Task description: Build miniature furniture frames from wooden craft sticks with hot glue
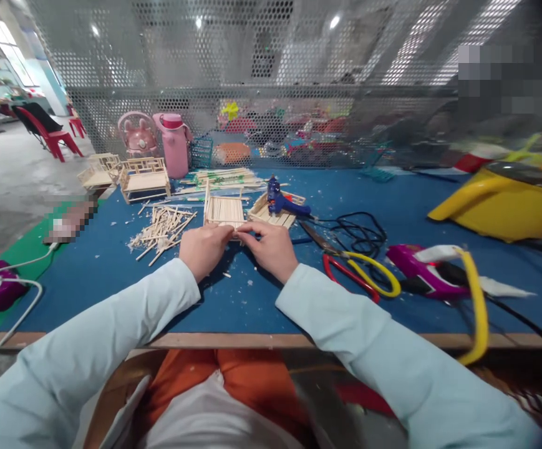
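Both hands meet at the near edge of a small wooden stick frame, which has a slatted base and upright posts. My left hand is closed, its fingertips pinched at the frame's front. Opposite it, my right hand pinches at the same edge, fingertips almost touching the left ones. What lies between the fingers is too small to make out. Just behind the right hand, a blue glue gun rests on a second slatted wooden piece. Left of the left hand lies a pile of short sticks.
Two finished-looking miniature wooden beds stand at the back left, near a pink bottle. Scissors with red and yellow handles, a black cord and a purple tool lie right. A perforated metal screen rises behind.
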The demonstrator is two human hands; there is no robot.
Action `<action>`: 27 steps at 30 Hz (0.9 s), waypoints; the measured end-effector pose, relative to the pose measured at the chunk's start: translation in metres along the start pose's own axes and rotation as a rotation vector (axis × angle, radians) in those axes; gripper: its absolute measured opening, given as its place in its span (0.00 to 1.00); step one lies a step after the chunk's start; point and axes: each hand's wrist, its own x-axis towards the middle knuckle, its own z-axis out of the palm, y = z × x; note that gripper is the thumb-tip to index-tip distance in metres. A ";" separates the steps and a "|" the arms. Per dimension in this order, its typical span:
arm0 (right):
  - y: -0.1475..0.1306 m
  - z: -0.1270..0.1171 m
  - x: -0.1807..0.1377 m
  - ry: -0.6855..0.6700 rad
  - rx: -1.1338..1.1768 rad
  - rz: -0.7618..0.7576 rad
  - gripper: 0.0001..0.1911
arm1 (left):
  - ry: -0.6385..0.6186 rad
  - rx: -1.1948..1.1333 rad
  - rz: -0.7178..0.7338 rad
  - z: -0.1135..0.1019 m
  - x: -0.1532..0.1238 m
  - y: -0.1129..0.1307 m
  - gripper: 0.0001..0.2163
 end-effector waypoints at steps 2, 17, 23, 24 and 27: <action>0.001 -0.001 0.000 0.001 0.030 0.034 0.07 | 0.077 -0.063 0.016 0.001 0.001 0.000 0.16; -0.020 -0.011 -0.009 -0.046 0.494 0.152 0.09 | -0.104 -1.304 -0.443 -0.018 -0.011 0.006 0.07; -0.023 -0.010 -0.008 -0.288 0.892 0.442 0.04 | -0.218 -1.455 -0.462 -0.021 -0.008 0.009 0.10; -0.023 -0.010 -0.009 -0.324 0.894 0.444 0.04 | -0.238 -1.465 -0.464 -0.021 -0.009 0.010 0.10; -0.025 -0.013 -0.011 -0.376 0.696 0.289 0.04 | -0.276 -1.501 -0.444 -0.018 -0.010 0.010 0.10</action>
